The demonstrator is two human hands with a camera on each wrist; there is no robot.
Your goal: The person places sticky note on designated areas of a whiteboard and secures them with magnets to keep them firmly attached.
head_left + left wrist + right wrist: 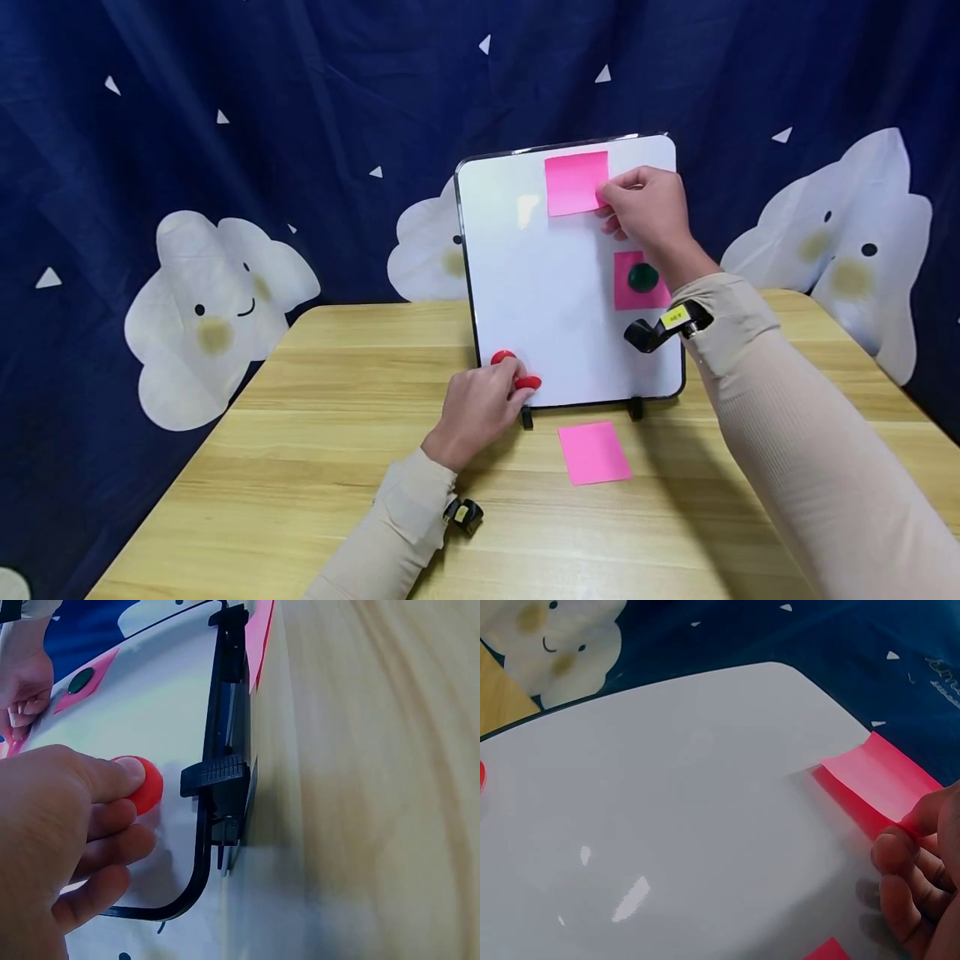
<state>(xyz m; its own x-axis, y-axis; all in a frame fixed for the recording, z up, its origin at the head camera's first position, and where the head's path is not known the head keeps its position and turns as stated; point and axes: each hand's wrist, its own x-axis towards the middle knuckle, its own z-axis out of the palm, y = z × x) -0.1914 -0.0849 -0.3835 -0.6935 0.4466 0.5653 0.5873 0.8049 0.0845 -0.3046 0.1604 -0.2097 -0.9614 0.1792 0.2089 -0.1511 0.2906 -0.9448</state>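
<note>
Right hand [647, 210] up high on the whiteboard [547, 283], fingertips pinching the edge of the top pink note [576, 182] against it. Left hand [480, 408] low at the board's bottom corner, thumb and fingers curled on a red magnet [527, 382], another red magnet [502, 357] just above. Below the right hand, a green magnet [642, 277] pins a second note [626, 292]. A third note [595, 452] lies on the table [300, 433], in front of the board's stand.

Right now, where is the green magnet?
In the head view the green magnet sits on a pink note at the whiteboard's right side, just below the right hand and partly behind its wrist.
</note>
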